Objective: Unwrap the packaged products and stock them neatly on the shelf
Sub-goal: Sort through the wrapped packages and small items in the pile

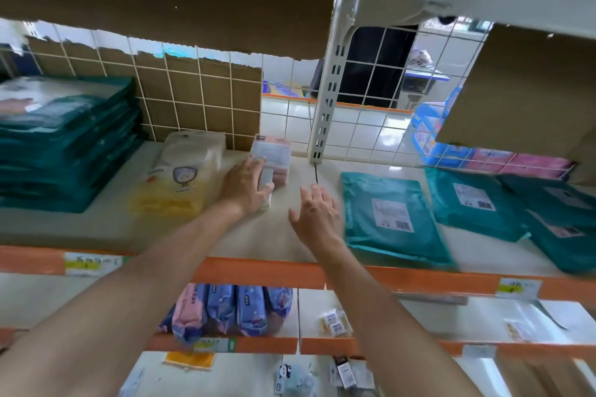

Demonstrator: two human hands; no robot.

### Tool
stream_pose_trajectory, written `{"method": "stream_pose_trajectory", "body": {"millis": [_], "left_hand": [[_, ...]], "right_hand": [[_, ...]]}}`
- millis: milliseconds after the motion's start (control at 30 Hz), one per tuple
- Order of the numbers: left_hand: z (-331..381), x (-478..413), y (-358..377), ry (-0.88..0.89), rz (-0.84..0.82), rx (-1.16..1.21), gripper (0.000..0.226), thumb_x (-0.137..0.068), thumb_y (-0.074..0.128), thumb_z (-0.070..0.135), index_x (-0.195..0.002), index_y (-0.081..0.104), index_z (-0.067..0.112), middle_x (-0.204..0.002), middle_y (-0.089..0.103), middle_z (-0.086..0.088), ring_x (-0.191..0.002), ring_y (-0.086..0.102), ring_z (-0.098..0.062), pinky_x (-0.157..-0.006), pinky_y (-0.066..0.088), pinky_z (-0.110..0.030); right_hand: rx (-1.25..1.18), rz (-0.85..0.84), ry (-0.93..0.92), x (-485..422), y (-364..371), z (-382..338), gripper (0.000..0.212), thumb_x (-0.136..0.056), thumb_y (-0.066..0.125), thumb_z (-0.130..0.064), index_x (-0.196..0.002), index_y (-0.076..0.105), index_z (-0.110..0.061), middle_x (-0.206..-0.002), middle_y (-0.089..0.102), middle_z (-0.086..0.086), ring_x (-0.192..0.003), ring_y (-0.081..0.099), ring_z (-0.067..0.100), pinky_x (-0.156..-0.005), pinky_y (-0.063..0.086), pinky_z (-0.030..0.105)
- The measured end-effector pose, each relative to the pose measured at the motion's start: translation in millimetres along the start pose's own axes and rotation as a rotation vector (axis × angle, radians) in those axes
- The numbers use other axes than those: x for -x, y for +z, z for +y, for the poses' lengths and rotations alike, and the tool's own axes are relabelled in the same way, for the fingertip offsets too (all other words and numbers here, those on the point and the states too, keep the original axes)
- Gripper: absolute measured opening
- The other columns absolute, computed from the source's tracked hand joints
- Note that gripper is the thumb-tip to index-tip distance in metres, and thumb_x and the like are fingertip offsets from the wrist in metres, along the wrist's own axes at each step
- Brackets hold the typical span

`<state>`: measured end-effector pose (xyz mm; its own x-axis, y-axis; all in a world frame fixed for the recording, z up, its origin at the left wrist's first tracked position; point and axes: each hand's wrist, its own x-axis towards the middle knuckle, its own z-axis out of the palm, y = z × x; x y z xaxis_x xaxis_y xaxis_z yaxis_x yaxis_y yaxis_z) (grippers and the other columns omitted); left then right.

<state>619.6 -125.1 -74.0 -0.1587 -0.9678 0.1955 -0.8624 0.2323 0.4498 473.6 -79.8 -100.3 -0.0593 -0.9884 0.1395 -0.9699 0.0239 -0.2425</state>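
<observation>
Left hand (248, 184) grips the small pink pack (272, 151); right hand (317, 208) hovers open-fingered at its four o'clock, so slide it square beside the cream bag (187, 171) at nine o'clock.

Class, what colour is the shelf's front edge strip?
The strip is orange, seen best in head view.

The left hand (246, 185) curls over the near end of the pink pack (272, 151) and hides it. The pack's print is too small to read. The stack of green packets (64, 145) runs off the left edge. The green packet (400, 242) just right of the hands is smeared by blur, and its label (392, 214) is unreadable. The far packets (561, 219) are cut by the right edge. The price tags (92, 263) on the shelf rim are blurred. Behind the wire grid (371, 135), a dark shape (371, 68) is partly hidden by the post (329, 90) and the cardboard (193, 10).
</observation>
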Motion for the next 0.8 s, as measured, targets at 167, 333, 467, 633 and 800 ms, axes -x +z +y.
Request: {"method": "stream_pose_trajectory", "body": {"millis": [167, 333, 467, 633, 800], "left_hand": [[15, 15, 4, 0.052, -0.013, -0.073, 0.058, -0.093, 0.050, 0.033, -0.144, 0.028, 0.015, -0.152, 0.025, -0.008, -0.139, 0.022, -0.026, -0.113, 0.022, -0.040], [39, 30, 1, 0.141, -0.033, -0.075, 0.050, -0.093, 0.050, 0.031, -0.138, 0.035, 0.016, -0.143, 0.037, -0.008, -0.132, 0.031, -0.027, -0.109, 0.025, -0.039], [48, 52, 4, 0.145, -0.113, -0.045, 0.060, -0.093, 0.051, 0.033, -0.146, 0.025, 0.020, -0.154, 0.022, -0.005, -0.138, 0.024, -0.027, -0.113, 0.020, -0.038], [62, 75, 12, 0.213, -0.152, -0.054, 0.060, -0.093, 0.049, 0.035, -0.146, 0.026, 0.018, -0.152, 0.026, -0.007, -0.137, 0.027, -0.025, -0.111, 0.023, -0.038], [91, 105, 30, 0.258, -0.176, -0.024, 0.059, -0.093, 0.048, 0.033, -0.145, 0.026, 0.017, -0.150, 0.028, -0.008, -0.135, 0.029, -0.027, -0.109, 0.026, -0.040]], "right_hand": [[-0.032, 0.077, -0.035, 13, -19, 14, 0.059, -0.092, 0.050, -0.030, -0.144, 0.028, -0.014, -0.153, 0.024, 0.012, -0.142, 0.018, 0.027, -0.117, 0.012, 0.042], [0.023, 0.093, 0.049, 33, -40, 30, 0.061, -0.094, 0.046, -0.030, -0.148, 0.021, -0.017, -0.156, 0.016, 0.010, -0.145, 0.009, 0.026, -0.116, 0.000, 0.046], [0.022, 0.043, 0.144, 61, -50, 37, 0.063, -0.094, 0.046, -0.031, -0.149, 0.018, -0.018, -0.157, 0.015, 0.010, -0.145, 0.007, 0.026, -0.116, 0.003, 0.047], [0.040, 0.070, 0.209, 101, -60, 46, 0.062, -0.092, 0.047, -0.030, -0.148, 0.021, -0.018, -0.155, 0.020, 0.010, -0.144, 0.012, 0.026, -0.116, 0.005, 0.047], [0.094, 0.066, 0.277, 140, -68, 67, 0.060, -0.096, 0.043, -0.036, -0.148, 0.019, -0.020, -0.157, 0.015, 0.008, -0.145, 0.009, 0.025, -0.116, 0.004, 0.045]]}}
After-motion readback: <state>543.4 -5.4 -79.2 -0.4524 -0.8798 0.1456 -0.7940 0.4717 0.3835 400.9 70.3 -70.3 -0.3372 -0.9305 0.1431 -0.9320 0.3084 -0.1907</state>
